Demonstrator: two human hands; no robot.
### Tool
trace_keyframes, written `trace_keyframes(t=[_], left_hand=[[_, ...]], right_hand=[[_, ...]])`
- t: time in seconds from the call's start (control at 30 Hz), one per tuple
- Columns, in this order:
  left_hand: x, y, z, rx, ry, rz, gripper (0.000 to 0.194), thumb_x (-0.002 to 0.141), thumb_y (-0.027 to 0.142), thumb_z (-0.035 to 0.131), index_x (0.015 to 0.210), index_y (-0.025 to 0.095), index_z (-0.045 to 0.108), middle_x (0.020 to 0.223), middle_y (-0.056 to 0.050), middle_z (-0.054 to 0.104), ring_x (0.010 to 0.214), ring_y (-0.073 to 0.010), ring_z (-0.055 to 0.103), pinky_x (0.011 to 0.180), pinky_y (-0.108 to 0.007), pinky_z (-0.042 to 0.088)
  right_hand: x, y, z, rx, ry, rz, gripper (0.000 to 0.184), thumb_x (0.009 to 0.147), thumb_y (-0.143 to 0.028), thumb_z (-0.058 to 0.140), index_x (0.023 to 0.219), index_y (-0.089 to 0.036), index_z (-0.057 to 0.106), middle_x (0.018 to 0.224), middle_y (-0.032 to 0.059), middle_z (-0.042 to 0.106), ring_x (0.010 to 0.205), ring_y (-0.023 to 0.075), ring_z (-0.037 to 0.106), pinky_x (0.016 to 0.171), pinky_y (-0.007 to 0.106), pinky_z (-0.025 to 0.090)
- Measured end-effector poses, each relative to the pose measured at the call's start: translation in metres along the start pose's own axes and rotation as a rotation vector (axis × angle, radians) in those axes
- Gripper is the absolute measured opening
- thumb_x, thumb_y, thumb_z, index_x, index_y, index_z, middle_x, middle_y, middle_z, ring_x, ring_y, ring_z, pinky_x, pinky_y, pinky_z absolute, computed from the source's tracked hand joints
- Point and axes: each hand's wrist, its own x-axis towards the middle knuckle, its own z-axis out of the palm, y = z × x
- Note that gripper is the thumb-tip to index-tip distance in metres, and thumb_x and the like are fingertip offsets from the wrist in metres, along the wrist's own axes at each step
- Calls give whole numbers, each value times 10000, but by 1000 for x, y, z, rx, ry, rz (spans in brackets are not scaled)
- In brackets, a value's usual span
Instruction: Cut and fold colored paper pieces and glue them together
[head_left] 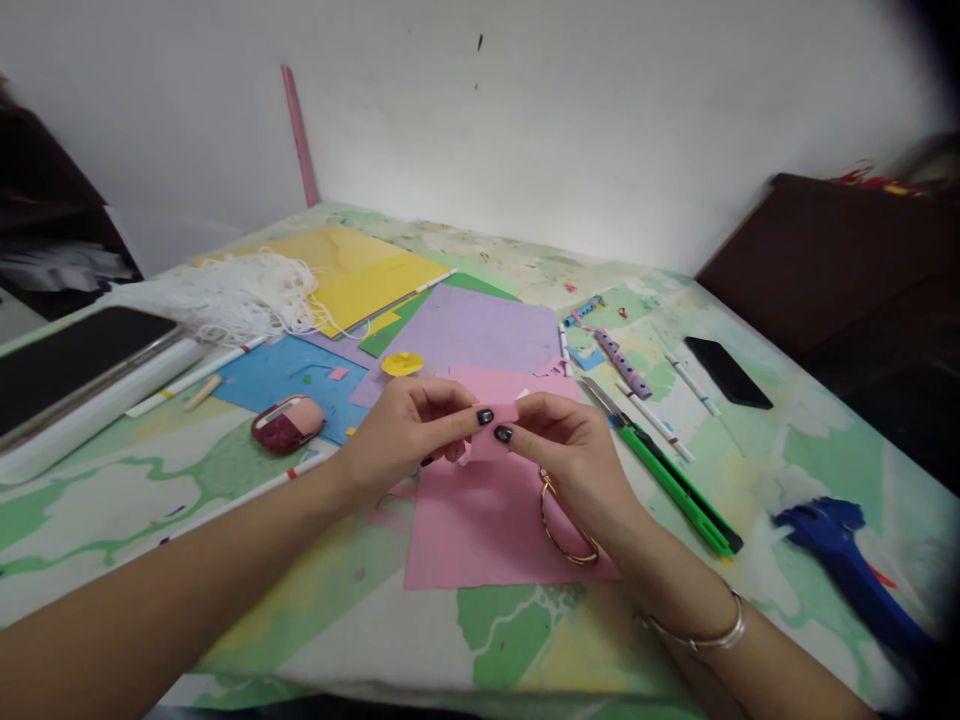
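My left hand (420,418) and my right hand (574,440) meet in the middle of the view, thumbs nearly touching. Between their fingertips they pinch a small piece of pink paper (491,440). A bit of white shows at its lower left edge, too small to name. Below the hands a larger pink paper sheet (480,530) lies flat on the table. A thin gold-coloured loop (551,530) shows beside my right palm; whether it is worn, held or lying on the sheet I cannot tell. Right of that hand lies a green utility knife (679,485), blade out.
A blue glue gun (847,560) and a black phone (727,372) lie at the right. Purple paper (487,325), yellow sheets (375,270) and white string (247,300) fill the back. At left are a maroon-and-pink case (289,424) and a blue sheet (300,375).
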Motion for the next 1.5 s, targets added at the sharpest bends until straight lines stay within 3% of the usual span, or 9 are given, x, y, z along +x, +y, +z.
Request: trace_keyframes(t=[0.23, 0.73, 1.5], left_hand=[[1, -2, 0, 14, -33, -42, 133, 786, 274, 614, 730, 172, 676, 504, 19, 581, 433, -67, 469, 385, -161, 318], [1, -2, 2, 31, 11, -88, 100, 730, 275, 666, 709, 177, 671, 490, 23, 582, 404, -68, 453, 371, -166, 325], [0, -4, 1, 22, 3, -80, 133, 764, 269, 633, 678, 174, 666, 485, 21, 573, 415, -64, 461, 372, -156, 325]], right_hand=[[3, 2, -4, -114, 37, -22, 149, 807, -318, 626, 740, -187, 650, 626, -22, 556, 593, 93, 492, 615, 247, 419], [4, 6, -5, -92, 21, 0, 134, 806, -308, 619, 788, -184, 668, 688, 5, 587, 655, 112, 515, 627, 255, 417], [4, 2, -2, -145, 33, -7, 95, 798, -252, 615, 758, -180, 663, 691, -1, 605, 647, 101, 530, 608, 240, 426]])
